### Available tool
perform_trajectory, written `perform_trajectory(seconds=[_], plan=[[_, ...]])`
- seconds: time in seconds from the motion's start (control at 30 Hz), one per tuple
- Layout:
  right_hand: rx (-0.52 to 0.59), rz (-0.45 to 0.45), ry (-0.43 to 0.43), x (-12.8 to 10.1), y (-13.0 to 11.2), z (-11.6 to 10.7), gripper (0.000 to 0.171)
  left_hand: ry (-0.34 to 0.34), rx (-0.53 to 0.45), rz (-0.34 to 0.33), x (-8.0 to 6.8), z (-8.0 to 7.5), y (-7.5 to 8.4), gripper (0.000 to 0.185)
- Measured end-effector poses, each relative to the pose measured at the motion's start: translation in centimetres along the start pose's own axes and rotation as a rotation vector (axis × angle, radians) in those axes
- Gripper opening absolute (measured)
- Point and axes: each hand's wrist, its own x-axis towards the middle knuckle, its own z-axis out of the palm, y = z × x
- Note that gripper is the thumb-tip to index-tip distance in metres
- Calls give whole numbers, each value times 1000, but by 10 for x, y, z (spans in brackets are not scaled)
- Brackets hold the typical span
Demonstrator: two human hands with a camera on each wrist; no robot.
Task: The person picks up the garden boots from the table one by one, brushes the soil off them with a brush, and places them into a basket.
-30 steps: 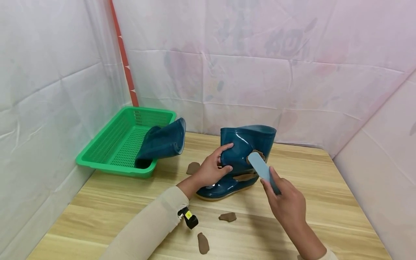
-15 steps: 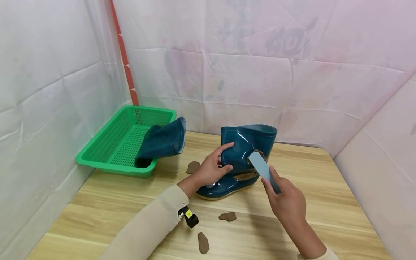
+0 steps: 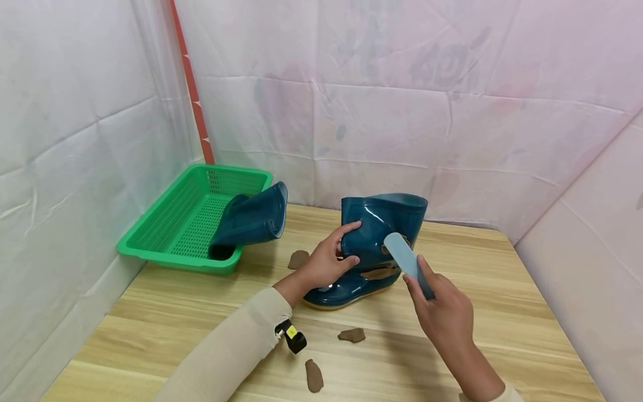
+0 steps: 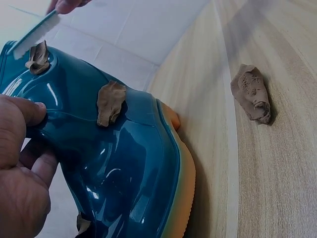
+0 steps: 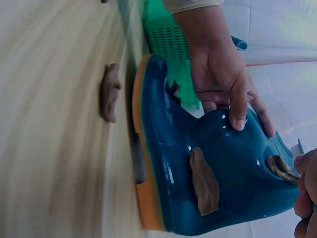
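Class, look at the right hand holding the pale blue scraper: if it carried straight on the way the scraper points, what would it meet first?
Most likely the brown clay lump stuck on the standing boot; the scraper in the right hand already has its tip there.

Boot (image 3: 374, 245) heel behind left hand (image 3: 326, 262)

Wooden table (image 3: 502, 312), creased white sheet walls (image 3: 402, 111).
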Motion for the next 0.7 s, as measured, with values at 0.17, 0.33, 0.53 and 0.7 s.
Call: perform_trajectory(seconds=[0.17,0.33,0.53,0.7], plan=[[-6,-11,-16,8,-1,4,56,2,6,12,0,1,0,75],[-33,35,-58,5,0,4,54,1,13,12,0,0,-1,76],[-44,70,-68,-3,4,-2,53,-1,10,4,1,0,0,76],[-42,85,-70,-8,6,-4,55,-1,8,-13,1,0,0,76]])
